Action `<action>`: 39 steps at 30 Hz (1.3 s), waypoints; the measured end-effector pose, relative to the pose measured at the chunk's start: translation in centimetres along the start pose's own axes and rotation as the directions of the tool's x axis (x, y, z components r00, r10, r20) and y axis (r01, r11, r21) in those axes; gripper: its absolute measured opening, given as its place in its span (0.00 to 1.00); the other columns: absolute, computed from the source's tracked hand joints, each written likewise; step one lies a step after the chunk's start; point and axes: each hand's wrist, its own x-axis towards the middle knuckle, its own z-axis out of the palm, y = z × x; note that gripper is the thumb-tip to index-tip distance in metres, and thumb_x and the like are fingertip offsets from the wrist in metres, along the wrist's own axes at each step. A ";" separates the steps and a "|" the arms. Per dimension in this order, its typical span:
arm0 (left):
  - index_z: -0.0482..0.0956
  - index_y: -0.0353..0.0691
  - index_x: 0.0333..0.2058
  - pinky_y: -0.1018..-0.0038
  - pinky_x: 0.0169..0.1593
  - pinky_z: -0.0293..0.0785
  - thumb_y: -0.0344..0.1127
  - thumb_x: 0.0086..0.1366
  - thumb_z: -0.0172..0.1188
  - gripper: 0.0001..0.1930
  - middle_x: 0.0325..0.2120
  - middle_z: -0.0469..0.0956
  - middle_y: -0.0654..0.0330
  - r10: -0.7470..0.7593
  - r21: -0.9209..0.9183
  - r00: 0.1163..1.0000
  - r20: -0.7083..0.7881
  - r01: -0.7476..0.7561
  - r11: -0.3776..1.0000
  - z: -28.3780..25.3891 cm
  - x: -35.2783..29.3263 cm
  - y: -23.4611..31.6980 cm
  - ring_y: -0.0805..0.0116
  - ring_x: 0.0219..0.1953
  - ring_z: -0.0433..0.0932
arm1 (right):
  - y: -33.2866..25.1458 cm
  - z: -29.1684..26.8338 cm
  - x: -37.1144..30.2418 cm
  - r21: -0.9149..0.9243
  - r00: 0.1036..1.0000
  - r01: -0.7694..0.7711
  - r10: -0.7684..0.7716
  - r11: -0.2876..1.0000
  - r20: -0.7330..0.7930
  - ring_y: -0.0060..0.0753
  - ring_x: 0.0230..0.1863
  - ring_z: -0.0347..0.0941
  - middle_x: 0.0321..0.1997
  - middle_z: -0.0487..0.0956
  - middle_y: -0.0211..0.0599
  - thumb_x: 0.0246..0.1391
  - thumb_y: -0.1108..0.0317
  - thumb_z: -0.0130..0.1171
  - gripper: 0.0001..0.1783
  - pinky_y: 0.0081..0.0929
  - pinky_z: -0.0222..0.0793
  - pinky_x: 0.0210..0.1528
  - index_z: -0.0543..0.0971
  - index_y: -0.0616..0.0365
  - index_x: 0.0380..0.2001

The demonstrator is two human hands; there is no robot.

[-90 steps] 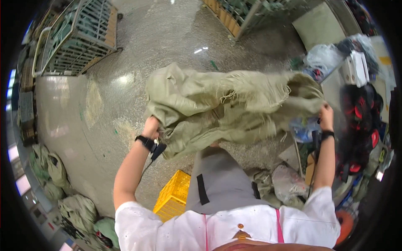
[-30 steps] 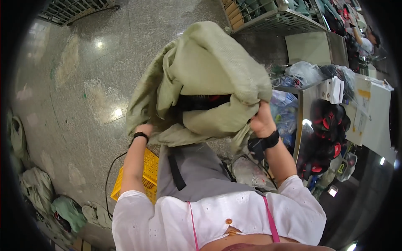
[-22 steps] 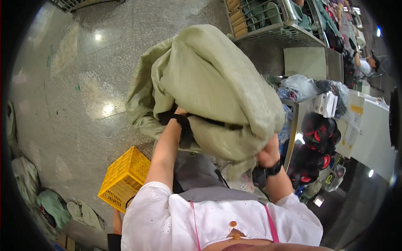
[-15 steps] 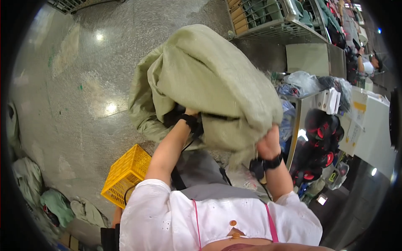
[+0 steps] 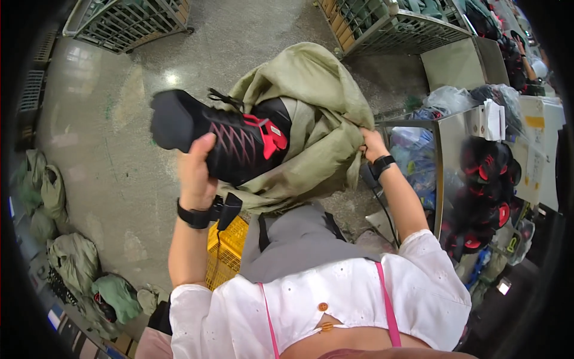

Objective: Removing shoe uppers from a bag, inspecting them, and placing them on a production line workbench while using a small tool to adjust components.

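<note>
A black shoe upper (image 5: 224, 134) with crossed red cords and a bright red heel piece is held up at the mouth of a pale green woven sack (image 5: 326, 90). My left hand (image 5: 197, 170) is closed around its lower side near the toe. Its heel end still lies against the sack cloth. My right hand (image 5: 373, 145) pinches a fold of the sack on its right side. A black band with a small device circles each wrist. What else lies inside the sack is hidden.
A yellow plastic crate (image 5: 226, 251) stands by my left elbow. Metal cage carts (image 5: 131, 27) are at the far left and far right. On the right, a bench holds plastic bags (image 5: 448, 99) and a heap of black and red shoes (image 5: 484, 197). More sacks (image 5: 75, 260) lie at left; another person works far right.
My left hand has come out of the sack leftward with the black shoe. The sack has sagged and opened; my right hand still grips its edge.
</note>
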 end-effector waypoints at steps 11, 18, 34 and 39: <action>0.65 0.33 0.46 0.73 0.45 0.70 0.26 0.51 0.54 0.21 0.38 0.72 0.58 0.189 0.011 0.956 0.224 -0.197 0.980 3.9 -7.1 8.9 0.69 0.39 0.73 | -0.2 5.0 -0.5 -0.038 0.988 0.086 -0.090 0.996 -0.125 0.24 0.13 0.56 0.18 0.64 0.31 0.48 0.69 0.50 0.11 0.25 0.52 0.17 0.71 0.64 0.34; 0.67 0.32 0.44 0.72 0.45 0.70 0.27 0.50 0.55 0.20 0.37 0.73 0.57 0.112 0.049 0.932 0.345 -0.137 0.989 6.4 -9.4 11.0 0.68 0.38 0.74 | -2.9 7.3 -4.9 -0.169 0.926 0.226 -0.157 0.959 0.343 0.25 0.41 0.65 0.48 0.68 0.37 0.38 0.48 0.64 0.46 0.22 0.61 0.27 0.56 0.60 0.55; 0.73 0.31 0.35 0.68 0.46 0.71 0.35 0.57 0.46 0.14 0.34 0.77 0.52 0.207 -0.209 0.960 0.189 -0.167 0.963 -1.8 -11.4 16.1 0.61 0.37 0.76 | 2.0 -1.2 -1.4 -0.757 0.900 -0.052 -0.298 0.652 -0.318 0.51 0.43 0.70 0.41 0.74 0.53 0.39 0.65 0.59 0.23 0.39 0.66 0.46 0.72 0.65 0.41; 0.73 0.30 0.35 0.67 0.46 0.71 0.34 0.58 0.46 0.13 0.35 0.76 0.51 0.274 -0.261 0.915 0.295 -0.199 0.945 1.1 -10.6 17.3 0.61 0.37 0.76 | 6.1 -3.2 1.6 -0.810 0.841 -0.034 -0.421 0.586 -0.340 0.51 0.45 0.69 0.41 0.74 0.55 0.32 0.60 0.62 0.28 0.37 0.66 0.46 0.73 0.68 0.38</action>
